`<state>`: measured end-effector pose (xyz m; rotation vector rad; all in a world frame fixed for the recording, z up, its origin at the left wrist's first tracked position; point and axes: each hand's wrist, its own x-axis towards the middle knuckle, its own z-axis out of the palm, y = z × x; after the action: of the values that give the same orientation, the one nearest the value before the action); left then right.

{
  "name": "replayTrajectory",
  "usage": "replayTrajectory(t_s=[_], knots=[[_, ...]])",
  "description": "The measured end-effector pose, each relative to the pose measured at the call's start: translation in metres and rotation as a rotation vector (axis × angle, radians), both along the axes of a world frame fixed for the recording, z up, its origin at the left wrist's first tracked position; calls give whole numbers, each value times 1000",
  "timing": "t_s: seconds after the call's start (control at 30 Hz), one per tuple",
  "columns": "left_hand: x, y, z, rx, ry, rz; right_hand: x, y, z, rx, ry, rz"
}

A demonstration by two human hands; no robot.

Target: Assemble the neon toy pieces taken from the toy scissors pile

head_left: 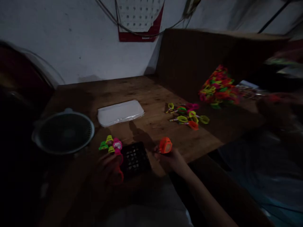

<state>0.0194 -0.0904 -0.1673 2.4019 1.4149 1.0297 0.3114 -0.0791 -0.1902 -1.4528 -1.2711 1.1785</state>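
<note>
My right hand (167, 159) is closed on an orange toy watch (165, 145), its face turned up. Over on the left, my left hand (106, 165) is dim, with its fingers curled at a pink toy watch (120, 158) and a red-orange one (120, 177). Just beyond it lie several more toy watches, among them a green one (103, 145), a yellow one (109, 139) and a pink one (117, 144). Between the two hands is a black tray (147, 159) holding small pale pieces.
A white plastic-wrapped pack (120, 112) lies behind the tray, and a round mesh-topped item (65, 132) stands left. Loose toy watches (187, 116) lie right, before a bright heap (219, 88) of them and a cardboard panel (187, 56). Another person's arm (279, 110) shows at right.
</note>
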Motion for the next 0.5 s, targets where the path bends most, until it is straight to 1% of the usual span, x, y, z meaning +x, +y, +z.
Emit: replayTrajectory(t_s=[0.07, 0.13, 0.2, 0.27, 0.33, 0.43, 0.5], knots=[[-6, 0, 3, -4, 39, -12, -38, 6, -5, -22, 205, 26], [-5, 3, 3, -1, 63, -21, -71, 20, -10, -15, 274, 39], [-2, 3, 3, 0, 82, -22, -93, 38, -15, 8, 289, 45], [-1, 2, 2, -1, 101, -21, -107, 55, -20, 29, 303, 46], [-2, -1, 2, -1, 119, -22, -116, 66, -24, 51, 305, 75], [-4, -2, 3, 5, 142, -19, -122, 73, -26, 87, 246, 111], [-4, -3, 3, 15, 158, -12, -122, 74, -24, 94, 184, 119]])
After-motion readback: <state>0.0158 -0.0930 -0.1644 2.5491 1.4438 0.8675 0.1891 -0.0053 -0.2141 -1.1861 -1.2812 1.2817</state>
